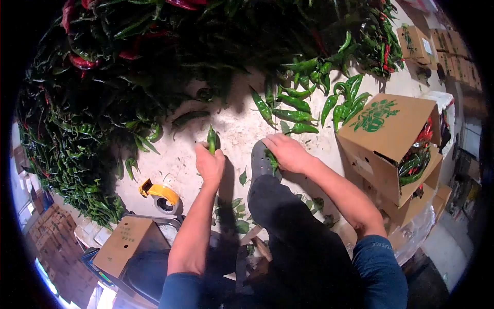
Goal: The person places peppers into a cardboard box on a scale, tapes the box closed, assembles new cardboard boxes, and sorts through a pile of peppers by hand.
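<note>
Left hand [209, 164] with fingers closed around a green pepper [212, 139], its upper part jutting beyond the fingertips, right hand [288, 153] beside a dark shoe [262, 160], another pepper [271, 160] near its palm, finger spread unclear, larger pepper pile [170, 51] beyond

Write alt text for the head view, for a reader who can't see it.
Left hand holding a green pepper; right hand at the toe of a grey clog. Around them: a large pepper heap, a yellow tape dispenser, cardboard boxes.
</note>
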`<state>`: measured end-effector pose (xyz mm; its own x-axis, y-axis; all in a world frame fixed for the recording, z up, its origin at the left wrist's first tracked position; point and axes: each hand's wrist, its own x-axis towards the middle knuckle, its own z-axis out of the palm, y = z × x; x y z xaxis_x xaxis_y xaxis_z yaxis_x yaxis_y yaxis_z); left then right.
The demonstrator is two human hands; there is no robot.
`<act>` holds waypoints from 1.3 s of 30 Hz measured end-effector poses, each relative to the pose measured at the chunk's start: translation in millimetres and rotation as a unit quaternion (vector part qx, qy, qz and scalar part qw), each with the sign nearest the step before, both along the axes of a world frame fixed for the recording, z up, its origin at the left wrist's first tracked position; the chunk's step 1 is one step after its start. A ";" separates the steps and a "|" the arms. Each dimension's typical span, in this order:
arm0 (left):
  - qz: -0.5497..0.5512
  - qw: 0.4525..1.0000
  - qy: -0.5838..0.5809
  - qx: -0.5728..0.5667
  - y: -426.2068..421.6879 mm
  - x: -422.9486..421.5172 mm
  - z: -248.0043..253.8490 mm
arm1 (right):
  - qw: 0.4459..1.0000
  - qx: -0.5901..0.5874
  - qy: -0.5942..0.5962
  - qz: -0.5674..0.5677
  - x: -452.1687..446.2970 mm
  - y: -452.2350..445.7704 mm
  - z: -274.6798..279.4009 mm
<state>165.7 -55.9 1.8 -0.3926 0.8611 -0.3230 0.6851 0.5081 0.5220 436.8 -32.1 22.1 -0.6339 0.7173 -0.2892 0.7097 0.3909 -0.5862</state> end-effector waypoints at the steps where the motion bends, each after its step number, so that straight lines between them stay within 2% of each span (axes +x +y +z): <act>1: 0.023 0.999 -0.030 0.015 2.7 -0.6 6.3 | 0.999 -0.031 -0.012 0.000 -5.3 -2.0 1.7; 2: 0.046 0.997 -0.061 0.031 5.7 -0.2 11.6 | 1.000 -0.012 0.003 -0.025 -7.7 -5.0 5.8; 6: -0.001 0.983 -0.162 0.089 21.8 9.5 28.5 | 0.996 0.042 -0.026 -0.067 -26.3 -29.2 21.5; 9: -0.021 0.993 -0.115 0.012 62.4 52.2 52.5 | 0.994 0.049 -0.063 -0.073 -37.2 -34.1 35.7; 11: -0.058 0.994 -0.096 -0.007 94.7 83.5 53.7 | 0.991 -0.033 -0.104 -0.074 -46.1 -33.0 39.9; 13: -0.095 0.994 -0.014 -0.044 127.2 116.6 43.6 | 0.977 -0.110 -0.175 -0.048 -57.6 -17.2 57.2; 14: -0.113 0.992 0.005 -0.057 140.6 127.5 36.8 | 0.976 -0.088 -0.182 -0.086 -65.1 -16.1 50.3; 17: -0.165 0.982 0.061 -0.075 161.3 143.4 16.6 | 0.970 -0.076 -0.219 -0.079 -86.1 -0.2 40.8; 19: -0.209 0.972 0.075 -0.074 170.8 144.1 7.5 | 0.971 0.035 -0.224 -0.075 -106.9 -13.3 -13.8; 21: -0.217 0.968 0.054 -0.113 180.9 141.9 12.1 | 0.970 0.087 -0.222 -0.041 -118.6 -15.0 -50.2; 22: -0.211 0.966 0.030 -0.148 184.9 137.0 18.8 | 0.981 0.076 -0.174 -0.040 -119.1 -6.8 -42.3; 23: -0.205 0.962 0.006 -0.179 190.7 131.7 24.2 | 0.960 0.141 -0.237 -0.055 -118.6 -5.3 -29.2; 25: -0.217 0.952 -0.018 -0.216 201.5 112.0 20.8 | 0.980 0.051 -0.188 -0.048 -118.4 -5.1 -47.3; 27: -0.253 0.950 -0.032 -0.181 204.9 88.1 27.4 | 0.988 -0.054 -0.135 -0.049 -115.0 8.1 -44.7; 29: -0.286 0.945 -0.063 -0.145 201.2 60.5 55.6 | 0.984 -0.059 0.000 -0.168 -106.3 11.8 -34.7; 30: -0.277 0.944 -0.099 -0.149 196.0 43.4 67.4 | 0.966 -0.043 0.121 -0.224 -93.8 10.7 -22.9; 32: -0.255 0.941 -0.176 -0.140 177.3 2.9 78.9 | 0.928 0.008 0.216 -0.304 -59.5 4.8 -1.9; 33: -0.242 0.937 -0.217 -0.127 164.1 -13.2 80.9 | 0.924 0.082 0.192 -0.319 -36.9 4.3 8.6; 34: -0.213 0.939 -0.219 -0.160 150.6 -19.2 94.1 | 0.939 0.108 0.128 -0.300 -5.6 5.6 14.0; 35: -0.183 0.939 -0.221 -0.190 139.1 -25.0 107.2 | 0.938 0.100 0.072 -0.325 19.3 8.0 20.7; 36: -0.189 0.946 -0.180 -0.191 124.8 -35.6 103.5 | 0.950 0.039 -0.032 -0.307 40.9 14.2 28.5; 37: -0.195 0.952 -0.139 -0.191 108.5 -45.6 90.6 | 0.964 0.087 -0.035 -0.251 58.1 16.7 34.3; 38: -0.202 0.954 -0.156 -0.157 90.3 -52.3 75.4 | 0.970 0.114 -0.060 -0.208 67.1 18.5 35.7; 39: -0.183 0.947 -0.156 -0.211 84.5 -43.8 84.8 | 0.973 0.141 -0.085 -0.163 70.9 21.8 36.5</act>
